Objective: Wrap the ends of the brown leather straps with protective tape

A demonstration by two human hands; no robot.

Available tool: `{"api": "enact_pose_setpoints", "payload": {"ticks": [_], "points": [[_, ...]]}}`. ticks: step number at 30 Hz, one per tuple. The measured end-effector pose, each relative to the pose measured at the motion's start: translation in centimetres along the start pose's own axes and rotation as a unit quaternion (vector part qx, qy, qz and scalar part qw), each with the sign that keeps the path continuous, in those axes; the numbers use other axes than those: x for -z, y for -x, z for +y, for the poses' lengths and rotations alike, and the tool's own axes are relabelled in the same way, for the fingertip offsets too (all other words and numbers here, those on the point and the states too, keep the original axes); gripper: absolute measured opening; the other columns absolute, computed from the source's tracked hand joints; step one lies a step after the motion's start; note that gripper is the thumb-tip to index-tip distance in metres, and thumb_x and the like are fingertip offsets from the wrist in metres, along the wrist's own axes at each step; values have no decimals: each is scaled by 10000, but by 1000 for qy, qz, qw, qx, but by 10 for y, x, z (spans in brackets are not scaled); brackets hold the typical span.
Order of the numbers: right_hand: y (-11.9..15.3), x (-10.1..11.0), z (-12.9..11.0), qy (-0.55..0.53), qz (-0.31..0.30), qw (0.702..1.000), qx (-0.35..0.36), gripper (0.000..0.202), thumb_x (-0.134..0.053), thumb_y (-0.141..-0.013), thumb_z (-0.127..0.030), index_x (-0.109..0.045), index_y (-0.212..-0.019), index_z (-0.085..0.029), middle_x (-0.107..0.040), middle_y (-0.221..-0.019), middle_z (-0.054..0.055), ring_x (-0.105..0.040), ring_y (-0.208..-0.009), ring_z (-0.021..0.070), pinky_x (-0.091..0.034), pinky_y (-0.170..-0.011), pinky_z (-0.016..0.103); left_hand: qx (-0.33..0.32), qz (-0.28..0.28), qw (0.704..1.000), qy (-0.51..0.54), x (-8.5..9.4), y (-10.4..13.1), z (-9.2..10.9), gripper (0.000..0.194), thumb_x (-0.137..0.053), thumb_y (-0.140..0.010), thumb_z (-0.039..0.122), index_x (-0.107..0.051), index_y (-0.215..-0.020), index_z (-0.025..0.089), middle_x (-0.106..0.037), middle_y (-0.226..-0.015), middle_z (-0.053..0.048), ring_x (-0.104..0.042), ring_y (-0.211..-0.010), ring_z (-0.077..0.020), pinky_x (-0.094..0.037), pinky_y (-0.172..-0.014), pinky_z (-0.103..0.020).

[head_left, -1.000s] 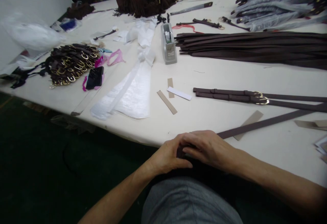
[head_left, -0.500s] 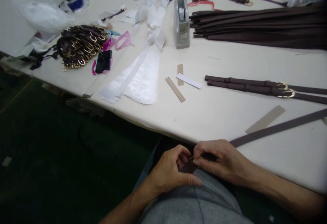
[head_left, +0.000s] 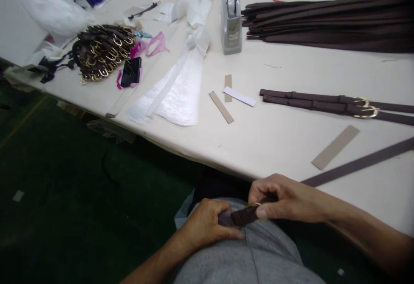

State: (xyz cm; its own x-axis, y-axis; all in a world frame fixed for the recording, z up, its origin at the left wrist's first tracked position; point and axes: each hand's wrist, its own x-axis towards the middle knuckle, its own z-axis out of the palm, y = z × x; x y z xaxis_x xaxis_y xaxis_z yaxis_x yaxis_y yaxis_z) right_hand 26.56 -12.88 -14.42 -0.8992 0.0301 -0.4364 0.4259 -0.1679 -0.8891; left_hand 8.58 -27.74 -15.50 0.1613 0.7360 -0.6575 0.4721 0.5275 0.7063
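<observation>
Over my lap, my left hand grips the end of a dark brown leather strap between thumb and fingers. My right hand pinches the same strap a little further right, where a bit of gold-coloured metal shows at the thumb; most of that metal is hidden. From behind the right hand the strap runs up across the table to the right edge of the view. Two finished-looking straps with gold buckles lie beyond it. A beige strip lies just above the held strap.
Several small card strips lie mid-table. A grey tape dispenser stands behind them, beside a stack of brown straps. White wrapping sheet, a phone and a heap of buckled straps are to the left.
My hands have drawn slightly apart, baring more of the strap between them. The left hand has shifted left and down. The view has tilted down slightly.
</observation>
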Motion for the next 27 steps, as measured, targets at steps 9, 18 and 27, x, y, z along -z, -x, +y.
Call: {"api": "enact_pose_setpoints", "payload": {"ticks": [9,18,27], "points": [[4,16,-5,146,26,989,-23,301,-451,-877,-408,-581,-798,-148,-536,-666,-10,-432,-574,88,-304,-503,200,-58,52,995,-54,14,-9,10,355,-664,-691,480,-548,-656,146,-450,-605,59,-412,-575,-78,-262,-528,-201],[6,7,-35,350,152,924,-13,318,-439,-869,-338,-495,-605,-170,-415,-501,-34,-344,-449,76,-204,-432,219,-64,28,996,-63,33,-15,25,390,-720,-642,394,-566,-932,182,-537,-742,41,-465,-662,-110,-297,-541,-196],[2,-2,-38,547,209,790,181,291,-375,-926,-268,-517,-690,-173,-532,-592,6,-454,-519,121,-267,-521,275,-15,-82,976,199,35,-26,24,472,-763,-575,378,-529,-920,157,-512,-740,35,-490,-514,-77,-408,-479,-209]]}}
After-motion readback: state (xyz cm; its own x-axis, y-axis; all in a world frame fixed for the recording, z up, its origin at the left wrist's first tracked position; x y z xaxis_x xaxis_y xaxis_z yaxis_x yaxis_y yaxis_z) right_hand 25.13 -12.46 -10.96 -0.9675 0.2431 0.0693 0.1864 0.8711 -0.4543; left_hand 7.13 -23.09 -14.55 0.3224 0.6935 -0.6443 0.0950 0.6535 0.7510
